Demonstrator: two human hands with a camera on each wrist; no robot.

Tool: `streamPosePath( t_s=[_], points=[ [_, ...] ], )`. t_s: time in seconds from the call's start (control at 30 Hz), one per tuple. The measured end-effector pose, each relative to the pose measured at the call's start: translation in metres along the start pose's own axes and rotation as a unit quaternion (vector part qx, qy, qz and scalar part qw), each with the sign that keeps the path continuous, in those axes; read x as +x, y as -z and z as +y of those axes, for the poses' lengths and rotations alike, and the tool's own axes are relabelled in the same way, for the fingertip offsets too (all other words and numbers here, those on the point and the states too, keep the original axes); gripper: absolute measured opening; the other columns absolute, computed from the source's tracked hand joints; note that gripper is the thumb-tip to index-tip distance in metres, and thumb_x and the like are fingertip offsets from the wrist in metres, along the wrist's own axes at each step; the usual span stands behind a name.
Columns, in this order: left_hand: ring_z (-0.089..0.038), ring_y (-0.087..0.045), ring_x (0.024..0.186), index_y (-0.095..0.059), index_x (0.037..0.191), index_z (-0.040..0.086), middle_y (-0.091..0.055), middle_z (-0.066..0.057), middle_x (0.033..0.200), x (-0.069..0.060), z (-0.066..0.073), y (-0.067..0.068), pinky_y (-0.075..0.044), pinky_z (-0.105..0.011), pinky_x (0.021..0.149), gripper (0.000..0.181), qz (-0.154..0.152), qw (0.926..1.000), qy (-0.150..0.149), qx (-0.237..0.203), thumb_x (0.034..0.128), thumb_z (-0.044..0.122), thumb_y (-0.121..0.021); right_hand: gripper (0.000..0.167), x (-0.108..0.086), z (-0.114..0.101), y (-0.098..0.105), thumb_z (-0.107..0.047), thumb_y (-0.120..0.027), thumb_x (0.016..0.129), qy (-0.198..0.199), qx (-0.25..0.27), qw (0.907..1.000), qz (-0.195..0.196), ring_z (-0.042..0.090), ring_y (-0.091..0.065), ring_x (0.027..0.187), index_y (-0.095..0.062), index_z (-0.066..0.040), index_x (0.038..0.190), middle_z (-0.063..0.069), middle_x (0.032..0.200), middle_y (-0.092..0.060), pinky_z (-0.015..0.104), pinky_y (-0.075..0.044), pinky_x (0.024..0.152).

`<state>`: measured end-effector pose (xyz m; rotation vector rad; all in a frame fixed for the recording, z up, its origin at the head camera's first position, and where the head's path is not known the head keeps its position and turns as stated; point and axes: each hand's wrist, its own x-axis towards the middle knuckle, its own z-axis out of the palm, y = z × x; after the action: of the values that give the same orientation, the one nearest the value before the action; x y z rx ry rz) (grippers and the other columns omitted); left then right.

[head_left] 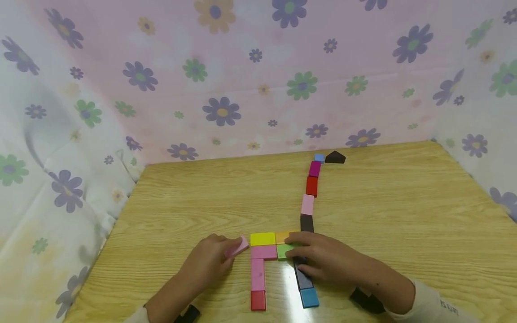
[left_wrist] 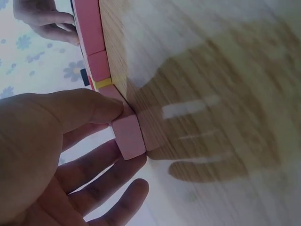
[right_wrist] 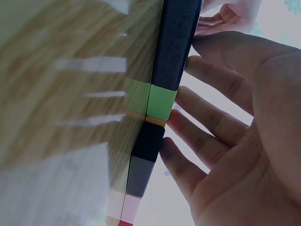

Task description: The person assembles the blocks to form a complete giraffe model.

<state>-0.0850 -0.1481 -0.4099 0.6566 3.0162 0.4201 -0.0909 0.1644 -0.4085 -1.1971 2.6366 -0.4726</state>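
Note:
My left hand (head_left: 208, 261) pinches a light pink block (left_wrist: 129, 137) between thumb and fingers, close to the left end of a yellow block (head_left: 262, 238). A pink block (head_left: 264, 252) lies along the yellow one, and a longer pink block (head_left: 257, 274) runs toward me to a red square block (head_left: 258, 300). Over the right part of the layout, my right hand (head_left: 325, 256) rests with extended fingertips touching the orange block (head_left: 282, 237), the green block (head_left: 284, 252) and a long dark block (head_left: 304, 279). A blue square block (head_left: 309, 298) ends that dark column.
A line of blocks continues away from me: black (head_left: 307, 223), pink (head_left: 307, 205), red (head_left: 312, 186), magenta (head_left: 314, 169) and light blue (head_left: 319, 158). Beside its far end sits a black triangular block (head_left: 335, 157). Flowered cloth (head_left: 266, 89) hangs behind the wooden table (head_left: 194, 193).

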Motion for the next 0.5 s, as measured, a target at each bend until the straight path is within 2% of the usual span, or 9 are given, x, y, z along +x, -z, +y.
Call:
streamPosePath(
  t_s=[0.27, 0.5],
  points=[
    [-0.017, -0.066, 0.088, -0.074, 0.122, 0.018, -0.077, -0.004, 0.101, 0.0031, 0.0041, 0.0000, -0.052, -0.029, 0.069, 0.038, -0.008, 1.0000, 0.004, -0.003, 0.0838, 0.013, -0.076, 0.036, -0.0036, 0.0010, -0.0002, -0.029, -0.068, 0.096, -0.002, -0.002, 1.0000, 0.001, 0.021, -0.051, 0.135, -0.066, -0.026, 0.131, 0.000, 0.147, -0.051, 0.044, -0.049, 0.104],
    [-0.014, -0.064, 0.088, -0.073, 0.119, 0.017, -0.075, -0.004, 0.103, 0.0017, 0.0048, 0.0039, -0.053, -0.031, 0.073, 0.034, -0.002, 1.0000, -0.003, -0.004, 0.0857, 0.021, -0.076, 0.037, -0.0041, -0.0007, -0.0025, -0.030, -0.068, 0.095, -0.011, 0.005, 0.9999, 0.000, 0.020, -0.052, 0.133, -0.066, -0.027, 0.132, -0.001, 0.147, -0.051, 0.044, -0.050, 0.104]
  ],
)
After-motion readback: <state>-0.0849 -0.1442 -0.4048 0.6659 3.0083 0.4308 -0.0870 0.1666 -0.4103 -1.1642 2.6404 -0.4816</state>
